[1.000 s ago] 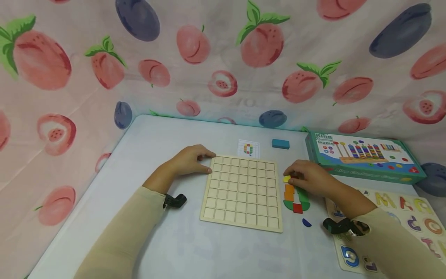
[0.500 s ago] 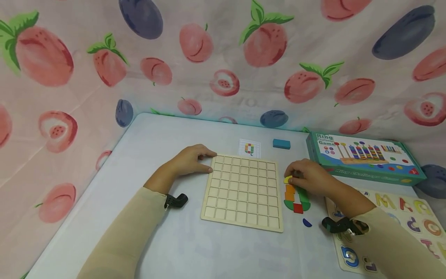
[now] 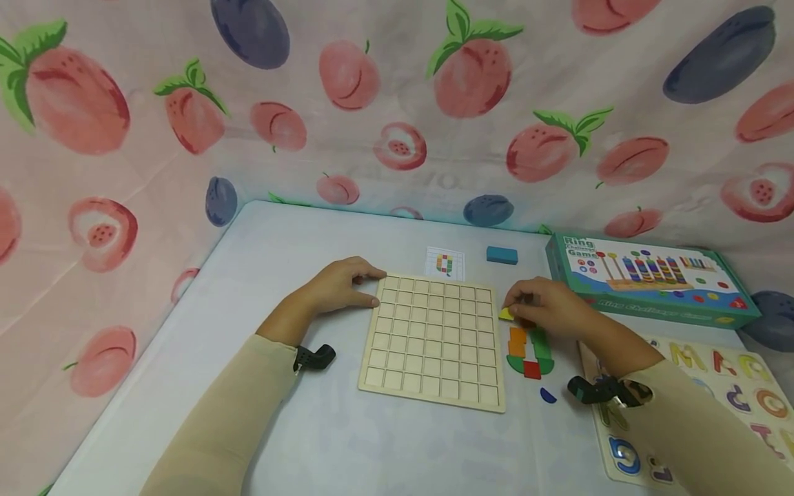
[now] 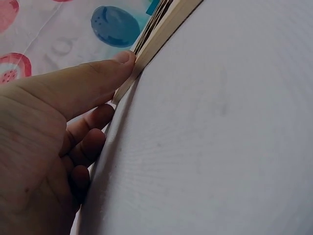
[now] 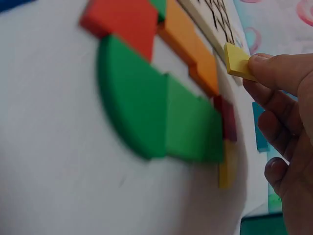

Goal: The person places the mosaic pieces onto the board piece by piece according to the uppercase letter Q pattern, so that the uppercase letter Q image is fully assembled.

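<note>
A pale wooden grid board [image 3: 434, 341] lies flat on the white table. My left hand [image 3: 338, 286] rests at its upper left corner, thumb and index finger touching the edge; in the left wrist view, the thumb presses the board's rim [image 4: 164, 36]. My right hand [image 3: 548, 306] pinches a yellow flat block [image 5: 238, 61] between thumb and fingers, just off the board's right edge. Below that hand lies a cluster of flat blocks: orange blocks [image 3: 517, 341], green blocks [image 5: 129, 100] and a red block [image 3: 532, 370]. The right wrist view also shows a dark red block [image 5: 226, 117] and another yellow block [image 5: 225, 169].
A blue half-round piece [image 3: 548, 395] lies apart, nearer me. Behind the board are a printed pattern card [image 3: 455, 256] and a blue block [image 3: 502, 255]. At right stand a Ring Game box [image 3: 651, 279] and a letter puzzle board [image 3: 701, 365]. Fruit-patterned cloth [image 3: 347, 151] hangs behind.
My right hand has lifted the yellow block from the top of the cluster and moved it slightly up and left toward the board. The left hand stays in place.
</note>
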{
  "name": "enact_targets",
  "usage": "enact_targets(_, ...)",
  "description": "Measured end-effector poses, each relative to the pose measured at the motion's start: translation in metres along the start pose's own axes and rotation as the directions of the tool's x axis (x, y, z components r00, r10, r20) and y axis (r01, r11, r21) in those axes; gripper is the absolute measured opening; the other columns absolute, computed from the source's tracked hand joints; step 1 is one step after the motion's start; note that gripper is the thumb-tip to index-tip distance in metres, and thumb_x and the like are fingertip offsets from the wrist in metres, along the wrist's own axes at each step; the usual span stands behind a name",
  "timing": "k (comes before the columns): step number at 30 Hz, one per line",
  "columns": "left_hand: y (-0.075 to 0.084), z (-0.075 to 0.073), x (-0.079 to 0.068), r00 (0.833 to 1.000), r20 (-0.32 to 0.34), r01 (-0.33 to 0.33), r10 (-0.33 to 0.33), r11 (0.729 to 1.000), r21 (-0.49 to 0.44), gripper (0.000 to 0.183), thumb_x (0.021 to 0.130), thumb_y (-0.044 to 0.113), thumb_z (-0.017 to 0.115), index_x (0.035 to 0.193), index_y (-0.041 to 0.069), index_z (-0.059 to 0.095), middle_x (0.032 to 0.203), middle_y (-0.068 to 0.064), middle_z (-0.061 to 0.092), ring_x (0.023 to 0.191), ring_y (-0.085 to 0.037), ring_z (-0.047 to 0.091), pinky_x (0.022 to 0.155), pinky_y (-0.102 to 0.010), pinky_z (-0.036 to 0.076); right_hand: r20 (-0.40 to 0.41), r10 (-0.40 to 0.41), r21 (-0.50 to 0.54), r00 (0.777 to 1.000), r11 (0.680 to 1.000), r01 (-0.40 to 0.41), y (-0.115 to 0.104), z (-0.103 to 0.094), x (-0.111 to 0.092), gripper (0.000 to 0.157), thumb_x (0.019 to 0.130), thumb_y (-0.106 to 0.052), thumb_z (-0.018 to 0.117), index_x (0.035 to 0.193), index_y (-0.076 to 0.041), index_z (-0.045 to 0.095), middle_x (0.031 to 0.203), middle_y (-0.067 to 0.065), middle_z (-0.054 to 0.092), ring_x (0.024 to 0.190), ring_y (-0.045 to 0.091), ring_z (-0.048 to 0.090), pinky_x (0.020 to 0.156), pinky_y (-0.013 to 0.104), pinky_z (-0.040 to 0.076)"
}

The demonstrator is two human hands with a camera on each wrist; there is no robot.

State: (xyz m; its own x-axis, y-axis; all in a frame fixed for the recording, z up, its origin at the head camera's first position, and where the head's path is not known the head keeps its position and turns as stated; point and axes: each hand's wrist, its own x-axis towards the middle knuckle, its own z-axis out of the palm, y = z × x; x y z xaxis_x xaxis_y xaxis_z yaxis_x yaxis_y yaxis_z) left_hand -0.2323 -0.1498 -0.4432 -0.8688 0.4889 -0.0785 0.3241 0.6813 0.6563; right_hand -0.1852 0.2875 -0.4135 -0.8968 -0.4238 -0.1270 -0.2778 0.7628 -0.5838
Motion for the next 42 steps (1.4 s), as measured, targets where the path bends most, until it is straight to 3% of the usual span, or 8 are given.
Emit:
enact_targets(8,0.0,-0.001,0.0,1.0,-0.008,-0.006,0.006,1.0,-0.008,0.055,0.088,0.036,0.091,0.14,0.026,0.073,0.13,0.006,0.065,0.115,-0.019,0.058,0.103,-0.042,0.048,-0.023,0.001,0.037,1.0,0.999,0.0,-0.017,0.004,0.02,0.005,0.104,-0.021,0.073,0.106,-0.023,0.077,0.1,-0.002,0.068,0.099,0.024,0.058,0.085,0.041,0.05)
enact_targets(22,-0.002,0.0,0.0,1.0,-0.018,-0.011,0.011,1.0,-0.017,0.056,0.088,0.036,0.091,0.14,0.027,0.073,0.13,0.007,0.065,0.115,-0.019,0.058,0.104,-0.043,0.047,-0.037,-0.136,0.157,0.99,0.978,0.14,-0.055,0.032,0.064,0.004,0.104,-0.014,0.073,0.105,-0.013,0.077,0.097,0.0,0.071,0.088,0.023,0.06,0.078,0.039,0.05)
enact_targets(28,-0.002,0.001,0.0,1.0,-0.012,-0.019,0.019,0.999,-0.025,0.057,0.088,0.035,0.091,0.141,0.025,0.073,0.131,0.006,0.066,0.116,-0.02,0.057,0.104,-0.043,0.047,-0.044,-0.167,0.2,0.985,0.964,0.173,-0.066,0.046,0.079,0.006,0.103,-0.011,0.073,0.106,-0.013,0.077,0.101,0.0,0.073,0.092,0.021,0.063,0.082,0.041,0.052)
enact_targets(34,-0.001,0.001,0.001,1.0,-0.015,-0.012,0.011,1.0,-0.018,0.056,0.088,0.035,0.091,0.141,0.025,0.073,0.131,0.006,0.065,0.115,-0.02,0.058,0.104,-0.043,0.047,-0.038,-0.19,0.192,0.981,0.962,0.194,-0.073,0.056,0.09,0.005,0.103,-0.013,0.073,0.106,-0.015,0.078,0.099,-0.003,0.074,0.09,0.018,0.065,0.086,0.041,0.052)
enact_targets(42,-0.001,0.001,0.0,1.0,-0.005,0.003,-0.003,0.999,-0.039,0.057,0.089,0.036,0.091,0.141,0.026,0.072,0.132,0.005,0.065,0.116,-0.019,0.058,0.104,-0.044,0.047,-0.012,-0.212,0.124,0.977,0.969,0.212,-0.08,0.067,0.096,0.006,0.104,-0.015,0.073,0.107,-0.017,0.078,0.094,-0.006,0.072,0.081,0.015,0.061,0.076,0.037,0.051)
